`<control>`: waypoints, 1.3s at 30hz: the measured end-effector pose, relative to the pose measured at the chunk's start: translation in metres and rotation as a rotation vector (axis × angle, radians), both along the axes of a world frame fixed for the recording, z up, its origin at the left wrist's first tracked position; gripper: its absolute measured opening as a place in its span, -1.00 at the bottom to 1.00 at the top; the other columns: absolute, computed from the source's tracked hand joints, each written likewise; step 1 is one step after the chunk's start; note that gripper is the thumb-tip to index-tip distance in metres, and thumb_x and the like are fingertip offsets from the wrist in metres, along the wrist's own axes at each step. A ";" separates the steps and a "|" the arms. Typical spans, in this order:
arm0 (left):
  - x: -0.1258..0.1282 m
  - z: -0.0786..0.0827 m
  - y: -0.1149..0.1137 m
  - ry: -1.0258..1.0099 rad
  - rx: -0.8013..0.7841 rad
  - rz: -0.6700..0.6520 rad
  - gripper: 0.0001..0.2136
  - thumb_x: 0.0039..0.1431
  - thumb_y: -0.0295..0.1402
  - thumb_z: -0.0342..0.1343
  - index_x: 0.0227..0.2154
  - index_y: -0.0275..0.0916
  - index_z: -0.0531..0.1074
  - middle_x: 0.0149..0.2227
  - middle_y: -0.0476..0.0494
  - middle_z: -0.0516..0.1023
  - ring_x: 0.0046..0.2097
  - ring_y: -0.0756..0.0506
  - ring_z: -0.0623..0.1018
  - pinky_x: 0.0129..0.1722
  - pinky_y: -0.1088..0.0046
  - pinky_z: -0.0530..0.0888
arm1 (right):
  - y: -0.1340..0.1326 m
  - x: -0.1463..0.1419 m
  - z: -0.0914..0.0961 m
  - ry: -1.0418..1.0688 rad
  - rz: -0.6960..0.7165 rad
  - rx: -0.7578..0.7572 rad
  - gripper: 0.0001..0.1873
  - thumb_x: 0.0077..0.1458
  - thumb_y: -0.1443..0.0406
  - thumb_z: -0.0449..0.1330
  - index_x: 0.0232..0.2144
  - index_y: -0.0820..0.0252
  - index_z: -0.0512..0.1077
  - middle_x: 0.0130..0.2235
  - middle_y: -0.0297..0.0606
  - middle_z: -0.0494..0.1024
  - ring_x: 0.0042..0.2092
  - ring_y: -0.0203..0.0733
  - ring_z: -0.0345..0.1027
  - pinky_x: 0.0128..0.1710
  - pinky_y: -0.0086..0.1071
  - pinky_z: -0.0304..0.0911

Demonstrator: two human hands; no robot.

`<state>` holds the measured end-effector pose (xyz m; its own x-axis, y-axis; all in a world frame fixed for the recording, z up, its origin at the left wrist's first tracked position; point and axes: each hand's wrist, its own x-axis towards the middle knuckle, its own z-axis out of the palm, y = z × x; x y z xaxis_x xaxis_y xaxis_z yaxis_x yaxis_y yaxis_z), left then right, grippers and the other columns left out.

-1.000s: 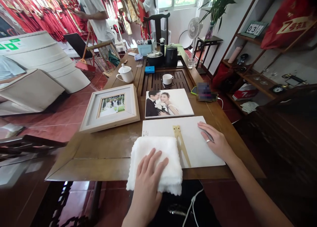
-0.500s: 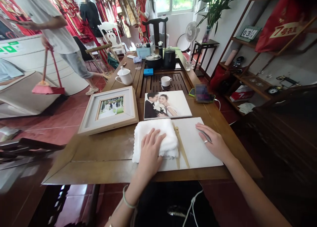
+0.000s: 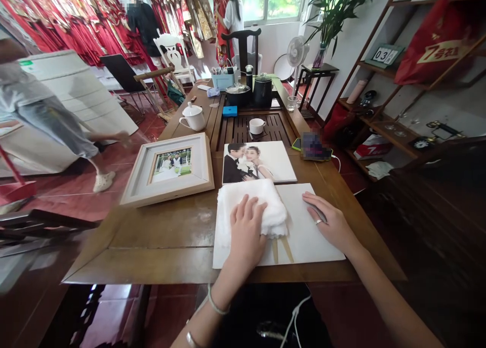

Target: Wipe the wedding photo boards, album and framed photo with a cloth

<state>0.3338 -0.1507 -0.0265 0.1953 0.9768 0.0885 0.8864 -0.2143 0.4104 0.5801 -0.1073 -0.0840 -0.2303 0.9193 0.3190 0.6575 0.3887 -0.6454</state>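
A folded white towel (image 3: 261, 201) with a scalloped edge lies on a white board (image 3: 304, 247) near the table's front edge. My left hand (image 3: 246, 224) presses on the towel from above, fingers bent a little and closed on the cloth. Two tan strips (image 3: 283, 250), the legs of a V-shaped piece, stick out from under the towel. My right hand (image 3: 328, 219), with a ring, rests palm down on the board's right side, fingers stretched out. A dark grey sliver shows between its fingers; I cannot tell whether it is shadow or an object.
Beyond the board lie a couple's photo panel (image 3: 261, 163) and a framed photo (image 3: 172, 168). A teapot (image 3: 193, 117), a white cup (image 3: 257, 126) and a phone (image 3: 296, 144) are farther back. At left a person (image 3: 49, 110) walks past.
My left hand and the towel have shifted right, covering the top of the tan piece and baring the board's left part. My right hand stays put. The walking person has moved left.
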 end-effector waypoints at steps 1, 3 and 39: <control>0.001 -0.001 -0.005 0.004 0.002 0.000 -0.29 -0.26 -0.70 -0.07 0.09 -0.19 0.28 0.23 -0.21 0.26 0.36 -0.27 0.04 0.24 0.02 0.11 | 0.000 0.000 0.000 -0.001 0.002 0.002 -0.67 0.26 0.24 0.01 0.02 0.10 0.40 0.14 -0.16 0.44 0.19 -0.06 0.28 0.22 -0.07 0.21; 0.001 -0.003 -0.017 0.008 0.009 -0.018 -0.27 -0.28 -0.69 -0.07 0.10 -0.18 0.27 0.24 -0.21 0.25 0.36 -0.28 0.02 0.24 0.00 0.10 | 0.000 0.001 -0.001 -0.004 0.006 0.006 -0.67 0.26 0.24 0.01 0.02 0.09 0.39 0.15 -0.16 0.43 0.20 -0.06 0.28 0.22 -0.07 0.21; -0.006 -0.003 -0.012 -0.007 0.023 0.016 -0.27 -0.24 -0.67 -0.08 0.12 -0.17 0.31 0.25 -0.16 0.26 0.35 -0.24 0.06 0.26 0.05 0.11 | -0.001 -0.001 0.002 -0.012 -0.001 0.026 -0.68 0.25 0.27 0.01 0.02 0.11 0.39 0.13 -0.15 0.45 0.19 -0.10 0.30 0.21 -0.10 0.22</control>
